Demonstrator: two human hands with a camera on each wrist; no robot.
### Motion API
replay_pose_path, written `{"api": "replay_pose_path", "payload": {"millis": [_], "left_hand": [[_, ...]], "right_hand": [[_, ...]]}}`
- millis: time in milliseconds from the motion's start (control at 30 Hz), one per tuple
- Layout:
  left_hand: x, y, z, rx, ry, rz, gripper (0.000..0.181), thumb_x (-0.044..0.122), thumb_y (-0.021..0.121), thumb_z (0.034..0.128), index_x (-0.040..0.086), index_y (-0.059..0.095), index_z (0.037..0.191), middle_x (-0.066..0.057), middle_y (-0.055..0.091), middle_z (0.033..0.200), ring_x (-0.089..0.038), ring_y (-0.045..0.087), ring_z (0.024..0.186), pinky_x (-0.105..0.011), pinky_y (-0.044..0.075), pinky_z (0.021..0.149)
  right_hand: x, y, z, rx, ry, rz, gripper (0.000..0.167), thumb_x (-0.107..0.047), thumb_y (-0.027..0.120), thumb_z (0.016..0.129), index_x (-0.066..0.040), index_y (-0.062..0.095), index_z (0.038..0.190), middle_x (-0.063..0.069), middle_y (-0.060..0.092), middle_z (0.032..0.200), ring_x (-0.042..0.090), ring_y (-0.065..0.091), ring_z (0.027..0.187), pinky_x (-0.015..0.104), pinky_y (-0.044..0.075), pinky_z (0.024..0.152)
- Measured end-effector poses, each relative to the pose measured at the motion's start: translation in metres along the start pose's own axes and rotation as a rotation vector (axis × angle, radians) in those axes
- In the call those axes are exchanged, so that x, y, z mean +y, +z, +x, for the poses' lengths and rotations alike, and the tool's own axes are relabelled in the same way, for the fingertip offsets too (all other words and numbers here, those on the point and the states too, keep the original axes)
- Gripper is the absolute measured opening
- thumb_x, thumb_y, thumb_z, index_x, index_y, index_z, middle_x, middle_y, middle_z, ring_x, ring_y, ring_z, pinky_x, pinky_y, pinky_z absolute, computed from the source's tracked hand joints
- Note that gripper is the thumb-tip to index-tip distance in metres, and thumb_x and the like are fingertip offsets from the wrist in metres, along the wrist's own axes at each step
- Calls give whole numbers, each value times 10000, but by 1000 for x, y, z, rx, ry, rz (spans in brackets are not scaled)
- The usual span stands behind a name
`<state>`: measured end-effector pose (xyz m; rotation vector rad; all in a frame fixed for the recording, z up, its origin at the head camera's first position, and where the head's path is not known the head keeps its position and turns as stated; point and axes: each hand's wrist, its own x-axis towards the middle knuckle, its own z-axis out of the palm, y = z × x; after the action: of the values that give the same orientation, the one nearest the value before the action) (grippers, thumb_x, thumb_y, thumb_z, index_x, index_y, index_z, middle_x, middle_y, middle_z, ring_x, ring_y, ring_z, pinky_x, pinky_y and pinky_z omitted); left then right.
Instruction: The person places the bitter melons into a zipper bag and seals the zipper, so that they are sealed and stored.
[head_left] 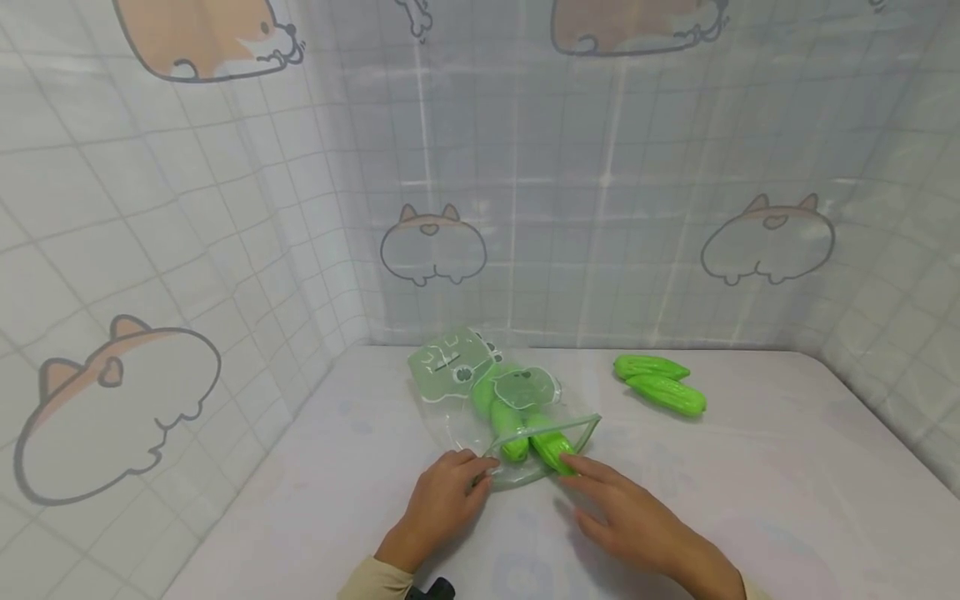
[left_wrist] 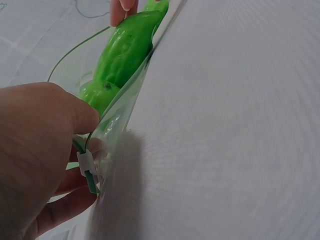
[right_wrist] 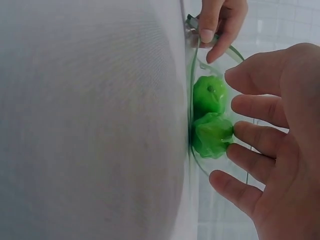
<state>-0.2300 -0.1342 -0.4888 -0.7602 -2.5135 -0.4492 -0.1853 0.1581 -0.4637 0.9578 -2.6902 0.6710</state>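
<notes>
A clear zip bag [head_left: 448, 425] with green edging and pale printed animals lies on the table, its mouth parted toward me. Inside are shiny green gourd-like vegetables, one [head_left: 512, 437] well in and another [head_left: 549, 447] at the opening. My left hand [head_left: 446, 498] pinches the left corner of the bag's mouth between thumb and fingers, beside a white zip slider [left_wrist: 86, 162]. With fingers spread and fairly straight, my right hand [head_left: 633, 517] is at the outer end of the vegetable in the mouth, fingertips touching or nearly touching it.
Two more green vegetables, one behind [head_left: 648, 367] and one in front [head_left: 667, 395], lie together at the back right of the white table [head_left: 750, 483]. Tiled-pattern curtains [head_left: 562, 275] printed with cartoon dogs enclose the back and sides.
</notes>
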Motion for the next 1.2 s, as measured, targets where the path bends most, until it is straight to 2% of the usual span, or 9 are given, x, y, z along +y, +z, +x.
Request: {"api": "replay_pose_path", "payload": {"millis": [267, 533, 767, 1200], "left_hand": [[0, 1, 0, 2, -5, 0, 203, 212, 737, 892, 216, 771, 1093, 98, 652, 882, -122, 604, 832, -306, 514, 689], [0, -1, 1, -24, -18, -14, 196, 204, 721, 904, 211, 771, 1093, 98, 652, 884, -117, 601, 833, -303, 511, 688], [0, 0, 1, -12, -11, -1, 188, 227, 728, 903, 222, 773, 1086, 103, 647, 876, -110, 593, 815, -296, 504, 676], [1, 0, 1, -5, -5, -16, 193, 221, 732, 897, 218, 769, 1087, 102, 647, 872, -116, 599, 819, -302, 508, 682]], "right_hand": [[0, 2, 4, -10, 0, 1, 389, -191, 703, 923, -81, 662, 1294, 54, 459, 1524, 263, 452, 1370, 486, 416, 1047], [-1, 2, 10, -35, 18, 21, 401, -201, 699, 924, -80, 657, 1304, 72, 441, 1535, 272, 435, 1383, 488, 404, 1057], [-5, 1, 17, -71, 46, 40, 408, -204, 689, 933, -71, 648, 1316, 94, 417, 1547, 292, 413, 1396, 502, 392, 1066], [-3, 3, 26, -88, 43, 29, 403, -186, 687, 933, -55, 646, 1312, 132, 410, 1546, 313, 402, 1402, 505, 392, 1066]]}}
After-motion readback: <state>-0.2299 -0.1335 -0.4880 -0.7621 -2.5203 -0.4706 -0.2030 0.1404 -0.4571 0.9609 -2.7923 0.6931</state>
